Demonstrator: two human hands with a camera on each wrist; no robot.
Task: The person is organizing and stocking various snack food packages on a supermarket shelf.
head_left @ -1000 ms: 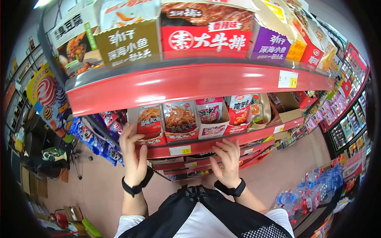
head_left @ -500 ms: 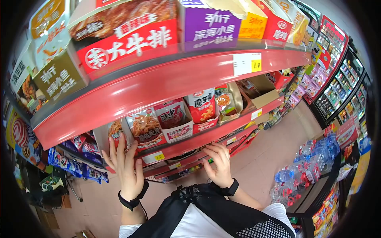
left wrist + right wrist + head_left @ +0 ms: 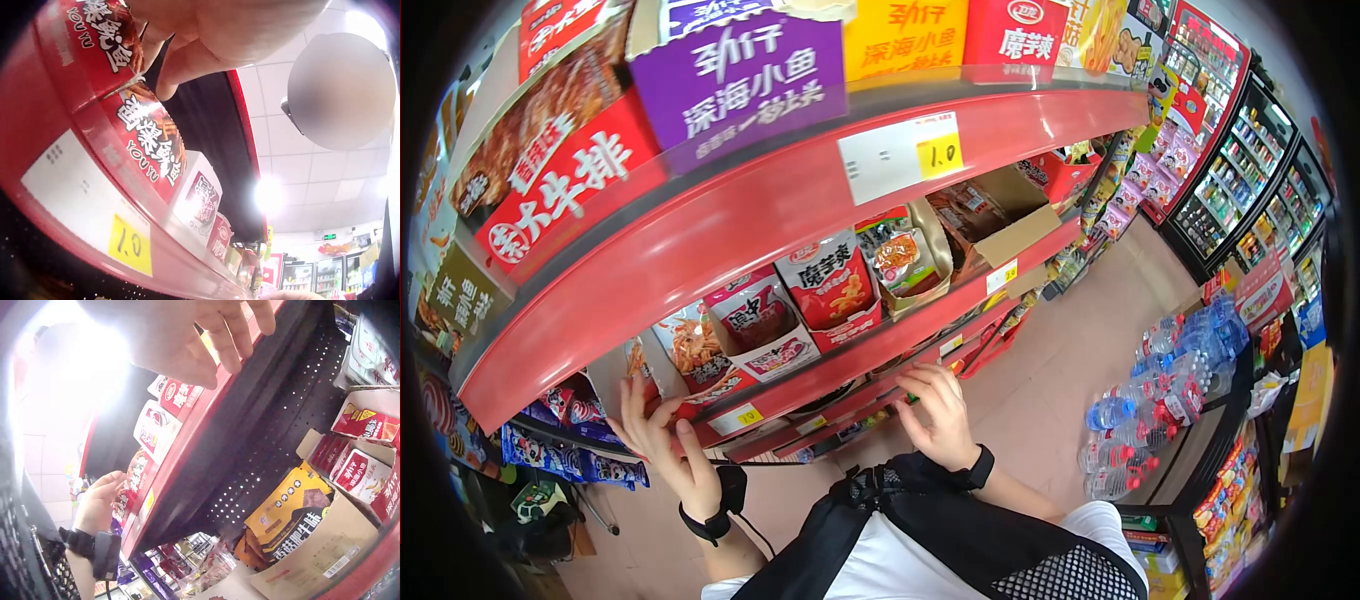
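Note:
My left hand [image 3: 668, 445] is at the left end of the middle shelf, its fingers loosely spread at the front of the red snack boxes. In the left wrist view its fingers [image 3: 187, 59] overlap the top of a red box [image 3: 106, 47] marked YOUYU; a second such box [image 3: 150, 134] stands beside it. Bags of shredded snack [image 3: 692, 340] stick up from these boxes. In front of the lower shelf edges is my right hand [image 3: 940, 415], fingers relaxed and slightly bent, holding nothing. A white and pink box [image 3: 775, 355] and a red snack bag [image 3: 828, 285] stand further right on the shelf.
An upper shelf with a red edge [image 3: 730, 220] juts out over the middle one, carrying a purple box [image 3: 740, 85]. Below, a carton of yellow packets [image 3: 290, 506] sits on a lower shelf. Water bottles [image 3: 1135, 420] stand on the right; drink fridges [image 3: 1230, 170] are behind.
The head view has swung to the right along the shelf, so the boxes shift left. Both hands stay by the shelf edge; neither has picked anything up.

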